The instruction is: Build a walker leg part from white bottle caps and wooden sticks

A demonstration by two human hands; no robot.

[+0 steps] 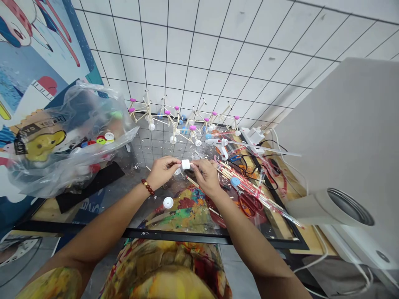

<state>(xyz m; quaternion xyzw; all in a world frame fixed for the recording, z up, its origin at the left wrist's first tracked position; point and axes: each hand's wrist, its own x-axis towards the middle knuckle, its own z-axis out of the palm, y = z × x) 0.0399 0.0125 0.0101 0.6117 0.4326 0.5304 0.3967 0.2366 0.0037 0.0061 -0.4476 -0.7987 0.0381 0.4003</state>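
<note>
White cap [185, 164] is pinched between fingers of left hand [162, 169] and right hand [207, 176] above the glass counter [131, 195]; another white wheel [168, 202] lies below.

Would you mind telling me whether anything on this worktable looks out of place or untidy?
Nothing looks damaged, but wooden sticks lie scattered criss-cross right of the hands, tangled among black cables. One white cap sits alone near the table's front edge.
</note>
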